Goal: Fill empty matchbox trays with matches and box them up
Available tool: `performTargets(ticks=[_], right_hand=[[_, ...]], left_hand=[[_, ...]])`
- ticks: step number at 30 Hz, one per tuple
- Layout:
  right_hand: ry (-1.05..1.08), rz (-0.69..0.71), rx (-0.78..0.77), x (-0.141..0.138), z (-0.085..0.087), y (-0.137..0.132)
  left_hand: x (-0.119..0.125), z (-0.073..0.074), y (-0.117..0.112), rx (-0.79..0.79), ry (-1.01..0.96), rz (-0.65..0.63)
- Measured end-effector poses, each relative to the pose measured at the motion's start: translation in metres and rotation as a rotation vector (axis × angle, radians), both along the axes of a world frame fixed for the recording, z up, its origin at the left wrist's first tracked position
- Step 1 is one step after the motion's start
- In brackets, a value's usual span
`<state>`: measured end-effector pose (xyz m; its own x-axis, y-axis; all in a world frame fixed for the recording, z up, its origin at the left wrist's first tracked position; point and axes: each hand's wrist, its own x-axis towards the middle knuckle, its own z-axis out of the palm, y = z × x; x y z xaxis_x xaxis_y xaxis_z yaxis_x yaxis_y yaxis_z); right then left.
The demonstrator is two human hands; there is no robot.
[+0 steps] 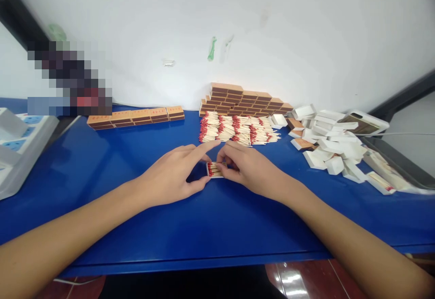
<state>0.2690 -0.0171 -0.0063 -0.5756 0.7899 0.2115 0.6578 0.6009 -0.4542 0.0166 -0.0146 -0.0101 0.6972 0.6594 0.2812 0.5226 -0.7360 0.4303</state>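
A small white matchbox tray (215,176) holding red-tipped matches lies on the blue table between my hands. My left hand (173,172) grips its left end, thumb at the near edge and a fingertip at the far edge, with the index finger stretched out above. Over the right end, the fingers of my right hand (243,165) are pinched together on matches in the tray. Just beyond my hands lies a wide pile of loose matches (238,129), their red heads mostly in bands.
Closed matchboxes (234,102) are stacked against the wall, and a row of more matchboxes (136,117) runs to the left. At the right sits a heap of white trays (335,142) near a phone (369,122). A power strip (23,154) stands far left.
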Motion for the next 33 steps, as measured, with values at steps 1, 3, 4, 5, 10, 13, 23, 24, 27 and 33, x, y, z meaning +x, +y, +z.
performTargets(ticks=[1,3,4,5,10,13,23,24,27,33], right_hand=[[-0.021,-0.003,0.013,0.0,-0.001,0.0],[-0.063,-0.002,0.026,0.0,-0.001,0.0],[-0.075,-0.001,0.027,0.0,-0.001,-0.001],[-0.079,0.0,0.025,0.0,0.001,-0.002],[-0.061,0.0,0.006,0.004,0.008,-0.006],[-0.042,0.017,-0.011,0.007,0.01,-0.006],[-0.023,-0.039,0.054,0.025,0.016,0.005],[-0.029,-0.068,0.087,0.031,0.015,0.008],[-0.061,-0.175,0.17,0.052,0.014,0.021],[-0.144,-0.224,0.102,0.073,0.009,0.036]], left_hand=[[0.0,0.0,0.0,-0.005,0.004,0.0],[0.001,0.0,0.0,-0.006,0.006,-0.004],[0.001,0.0,0.0,-0.004,0.007,-0.005],[0.001,0.0,0.0,-0.003,0.006,-0.005],[0.0,0.0,0.0,0.005,0.008,-0.004],[0.0,-0.001,0.0,0.007,0.008,-0.004],[-0.001,0.001,0.0,0.009,0.013,-0.018],[-0.001,0.001,0.0,0.013,0.016,-0.015],[-0.002,0.0,-0.001,0.02,0.03,-0.008],[-0.003,0.0,0.0,0.007,0.042,-0.005]])
